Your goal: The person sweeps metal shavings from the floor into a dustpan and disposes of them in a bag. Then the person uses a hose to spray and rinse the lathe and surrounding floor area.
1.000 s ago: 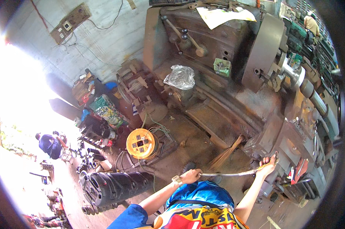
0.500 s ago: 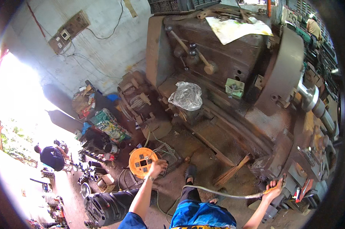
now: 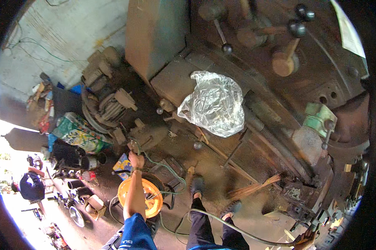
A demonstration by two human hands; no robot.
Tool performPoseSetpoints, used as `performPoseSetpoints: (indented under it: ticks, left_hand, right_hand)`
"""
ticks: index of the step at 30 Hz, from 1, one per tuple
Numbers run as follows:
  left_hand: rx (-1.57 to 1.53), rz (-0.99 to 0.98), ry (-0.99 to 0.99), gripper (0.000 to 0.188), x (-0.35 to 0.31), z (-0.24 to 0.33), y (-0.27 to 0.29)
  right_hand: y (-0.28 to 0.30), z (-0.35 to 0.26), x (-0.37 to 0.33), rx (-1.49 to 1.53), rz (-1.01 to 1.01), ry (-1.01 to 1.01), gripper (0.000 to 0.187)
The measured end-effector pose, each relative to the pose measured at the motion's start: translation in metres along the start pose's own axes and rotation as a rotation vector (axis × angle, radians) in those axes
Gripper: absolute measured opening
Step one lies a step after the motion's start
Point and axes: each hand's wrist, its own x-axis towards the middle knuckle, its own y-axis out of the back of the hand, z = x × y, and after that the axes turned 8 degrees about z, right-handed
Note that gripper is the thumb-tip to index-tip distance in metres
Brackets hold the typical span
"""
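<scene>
My left hand (image 3: 136, 160) stretches forward past an orange cable reel (image 3: 125, 192), its forearm crossing over the reel. The fingers close round a small pale piece (image 3: 133, 146) beside a thin green cord (image 3: 166, 165); what it is I cannot make out. Low at the right edge, my right hand (image 3: 306, 240) is closed on the end of a thick grey cable (image 3: 238, 229). That cable curves over in front of my legs. Shadow and the picture's rim partly hide this hand.
A large lathe (image 3: 254, 125) fills the right, with a clear plastic bag (image 3: 215, 104) on it. A straw broom (image 3: 254, 187) lies by its base. An electric motor (image 3: 109, 108) stands near the wall. Metal parts (image 3: 67, 198) and a crouching person (image 3: 32, 185) are at left.
My left hand has moved from above the orange reel to beyond it. My right hand has gone lower in the picture, still with the cable. The view has shifted closer to the lathe.
</scene>
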Motion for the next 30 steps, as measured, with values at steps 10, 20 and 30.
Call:
performPoseSetpoints:
  ticks: [10,20,30]
  left_hand:
    - [-0.315,-0.06,0.171,0.061,0.052,-0.023,-0.048]
    - [-0.43,-0.067,-0.08,0.065,0.026,-0.047,-0.001]
    - [-0.752,-0.602,-0.115,0.057,-0.166,0.154,0.1]
  right_hand:
    - [-0.011,0.002,-0.023,0.073,0.232,-0.121,0.043]
    - [0.062,0.007,0.013,-0.106,-0.559,-0.073,0.024]
    - [-0.033,0.001,-0.049,0.137,0.15,0.133,0.02]
